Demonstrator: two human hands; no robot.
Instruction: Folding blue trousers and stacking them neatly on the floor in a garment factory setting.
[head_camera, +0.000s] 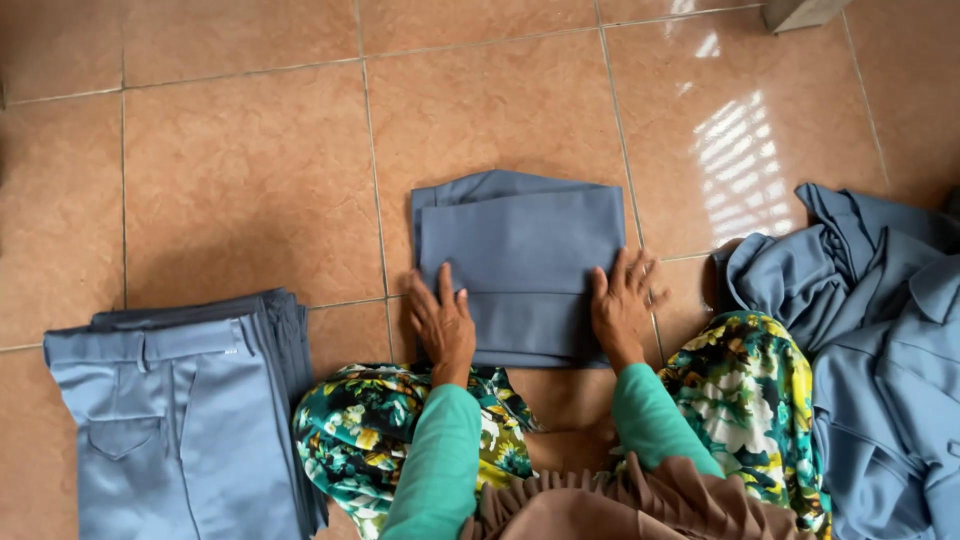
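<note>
Folded grey-blue garment (520, 265), smooth woven cloth, squared into a neat rectangle with a horizontal fold edge across its lower third, lies flat on the floor (240, 170) of glossy terracotta tiles with pale grout lines, right in front of the person's knees. Left hand (441, 322) lies palm down on the garment's lower left edge, fingers straight and slightly spread, grip wide and flat, holding nothing. Right hand (622, 303) lies palm down on the lower right edge, fingers fanned, some reaching past the cloth onto the tile, grip likewise wide and pressing, not clasping. Both forearms in teal sleeves (440, 460) run up from the bottom of the view, near parallel. Floral green-yellow skirt (745, 390) covers both knees. Stack of folded light blue trousers (180, 410), waistband and back pocket showing, sits well left of the garment. Crumpled heap of the same grey-blue cloth (880, 330) lies at right, against the right knee.
</note>
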